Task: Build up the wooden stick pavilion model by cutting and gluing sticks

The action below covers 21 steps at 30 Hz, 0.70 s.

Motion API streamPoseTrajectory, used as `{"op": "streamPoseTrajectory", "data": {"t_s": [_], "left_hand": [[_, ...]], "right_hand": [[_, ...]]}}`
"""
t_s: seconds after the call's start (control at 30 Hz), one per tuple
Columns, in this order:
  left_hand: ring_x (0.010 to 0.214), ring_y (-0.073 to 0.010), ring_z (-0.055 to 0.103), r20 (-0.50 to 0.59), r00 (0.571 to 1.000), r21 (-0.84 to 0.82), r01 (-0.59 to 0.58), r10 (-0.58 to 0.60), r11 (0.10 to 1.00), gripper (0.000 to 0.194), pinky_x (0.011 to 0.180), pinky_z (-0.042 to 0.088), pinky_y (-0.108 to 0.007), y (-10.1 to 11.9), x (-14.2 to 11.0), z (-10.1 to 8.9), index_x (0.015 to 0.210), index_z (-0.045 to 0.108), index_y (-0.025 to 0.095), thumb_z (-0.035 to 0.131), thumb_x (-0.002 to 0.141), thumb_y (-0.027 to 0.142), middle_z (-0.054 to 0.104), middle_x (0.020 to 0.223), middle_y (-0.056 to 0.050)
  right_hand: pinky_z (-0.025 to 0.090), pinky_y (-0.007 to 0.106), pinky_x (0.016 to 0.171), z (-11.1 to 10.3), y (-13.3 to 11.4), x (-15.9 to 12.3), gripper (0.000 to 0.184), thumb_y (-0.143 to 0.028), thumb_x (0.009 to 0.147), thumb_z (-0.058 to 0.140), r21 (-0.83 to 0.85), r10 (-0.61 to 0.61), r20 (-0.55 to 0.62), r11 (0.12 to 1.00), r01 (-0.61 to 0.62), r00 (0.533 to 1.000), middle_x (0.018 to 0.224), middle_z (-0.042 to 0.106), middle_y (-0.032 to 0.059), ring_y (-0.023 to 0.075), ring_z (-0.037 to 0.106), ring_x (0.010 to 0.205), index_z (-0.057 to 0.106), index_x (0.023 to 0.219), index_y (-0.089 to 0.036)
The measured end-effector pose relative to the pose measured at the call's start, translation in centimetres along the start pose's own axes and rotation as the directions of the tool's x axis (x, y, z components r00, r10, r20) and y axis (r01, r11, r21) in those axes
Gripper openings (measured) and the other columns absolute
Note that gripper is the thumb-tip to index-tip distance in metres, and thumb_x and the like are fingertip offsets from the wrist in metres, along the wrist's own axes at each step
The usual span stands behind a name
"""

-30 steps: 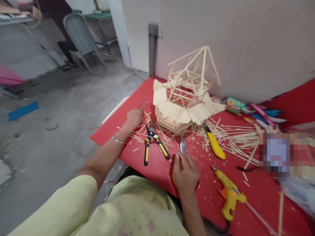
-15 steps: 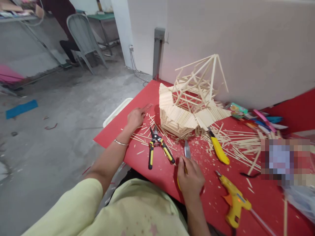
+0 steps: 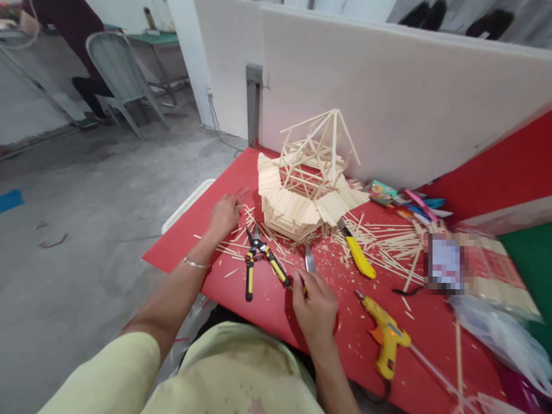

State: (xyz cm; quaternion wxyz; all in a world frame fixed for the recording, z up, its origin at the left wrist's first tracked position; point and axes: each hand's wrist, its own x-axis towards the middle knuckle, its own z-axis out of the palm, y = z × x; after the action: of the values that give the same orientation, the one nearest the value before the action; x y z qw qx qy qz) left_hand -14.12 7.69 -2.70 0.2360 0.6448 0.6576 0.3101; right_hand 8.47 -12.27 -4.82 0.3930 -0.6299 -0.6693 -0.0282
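Observation:
A house model of thin wooden sticks (image 3: 306,184) stands on the red table (image 3: 276,299) against a white partition. My left hand (image 3: 225,211) lies on loose sticks (image 3: 241,230) left of the model, fingers stretched out flat. My right hand (image 3: 314,302) is closed round the handle of a knife (image 3: 309,260), whose blade points towards the model. Yellow-and-black snips (image 3: 259,259) lie between my hands.
A yellow utility knife (image 3: 357,253) and a yellow glue gun (image 3: 386,339) lie to the right among scattered sticks. Coloured items (image 3: 409,201) sit by the partition, clear plastic (image 3: 500,333) at far right. A white tray edge (image 3: 190,201) shows left of the table; a grey chair (image 3: 116,69) stands beyond.
The view has swung up and to the right. My left hand's fingers have stretched out over the sticks. My right hand keeps its hold on the knife.

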Motion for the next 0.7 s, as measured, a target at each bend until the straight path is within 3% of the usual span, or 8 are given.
{"op": "streamPoseTrajectory", "data": {"t_s": [0.07,0.13,0.2,0.3,0.37,0.47,0.7], "left_hand": [[0.067,-0.0151,0.06,0.144,0.989,-0.423,0.078,-0.018,0.903,0.014,0.058,0.044,-0.024,0.8,-1.8,0.4,0.09,0.07,0.017,0.069,0.084,0.029,0.066,0.078,-0.005],[0.057,-0.0106,0.055,0.357,0.932,-0.707,0.23,0.056,0.669,0.024,0.05,0.038,-0.02,2.3,-4.1,1.4,0.094,0.069,0.017,0.077,0.078,0.032,0.063,0.071,-0.002],[0.053,-0.0075,0.053,0.529,0.838,-0.785,0.425,0.131,0.451,0.032,0.043,0.031,-0.017,4.3,-6.5,2.7,0.097,0.069,0.017,0.083,0.073,0.032,0.063,0.072,-0.001],[0.05,-0.0043,0.05,0.647,0.738,-0.76,0.604,0.191,0.239,0.036,0.039,0.027,-0.014,7.4,-8.9,4.2,0.095,0.068,0.016,0.087,0.068,0.03,0.064,0.072,0.0],[0.047,-0.0032,0.048,0.69,0.699,-0.724,0.669,0.189,0.17,0.037,0.038,0.025,-0.013,9.1,-9.4,4.6,0.09,0.067,0.015,0.089,0.064,0.028,0.061,0.066,0.002],[0.044,-0.003,0.047,0.723,0.67,-0.69,0.71,0.169,0.138,0.036,0.036,0.023,-0.013,10.5,-9.3,4.6,0.086,0.068,0.014,0.091,0.061,0.026,0.058,0.06,0.004],[0.046,-0.004,0.048,0.741,0.655,-0.671,0.731,0.147,0.121,0.035,0.037,0.025,-0.013,10.7,-8.5,4.8,0.087,0.072,0.013,0.091,0.058,0.021,0.058,0.058,0.003]], "right_hand": [[0.054,0.029,0.08,-0.4,-0.3,0.4,0.016,-0.021,0.095,0.058,0.067,0.009,-0.033,0.998,-0.007,0.999,0.09,0.074,0.0071,0.0165,0.068,0.084,0.071,0.104,-0.017],[0.055,0.029,0.08,-0.9,-0.9,1.3,0.018,-0.021,0.095,0.059,0.108,0.004,-0.082,0.994,0.005,0.997,0.093,0.074,0.0076,0.0165,0.068,0.086,0.071,0.107,-0.018],[0.055,0.029,0.08,-1.4,-1.4,2.3,0.019,-0.021,0.093,0.062,0.116,0.007,-0.126,0.993,0.007,0.992,0.097,0.074,0.0084,0.0166,0.068,0.087,0.071,0.11,-0.019],[0.056,0.029,0.078,-1.9,-1.6,3.8,0.02,-0.022,0.091,0.066,0.082,0.026,-0.181,0.997,-0.011,0.983,0.099,0.073,0.0088,0.0164,0.068,0.087,0.071,0.11,-0.018],[0.056,0.029,0.079,-2.2,-1.3,4.5,0.02,-0.023,0.09,0.067,0.032,0.012,-0.204,0.999,-0.005,0.979,0.098,0.072,0.008,0.0162,0.068,0.087,0.072,0.11,-0.019],[0.056,0.03,0.08,-2.6,-0.7,5.4,0.02,-0.022,0.09,0.067,-0.047,-0.045,-0.236,0.998,0.035,0.971,0.096,0.071,0.007,0.0165,0.067,0.086,0.072,0.109,-0.02],[0.053,0.032,0.083,-2.9,-0.3,6.3,0.024,-0.02,0.091,0.065,-0.138,-0.103,-0.22,0.988,0.073,0.97,0.095,0.07,0.0065,0.0166,0.064,0.088,0.071,0.114,-0.021]]}}
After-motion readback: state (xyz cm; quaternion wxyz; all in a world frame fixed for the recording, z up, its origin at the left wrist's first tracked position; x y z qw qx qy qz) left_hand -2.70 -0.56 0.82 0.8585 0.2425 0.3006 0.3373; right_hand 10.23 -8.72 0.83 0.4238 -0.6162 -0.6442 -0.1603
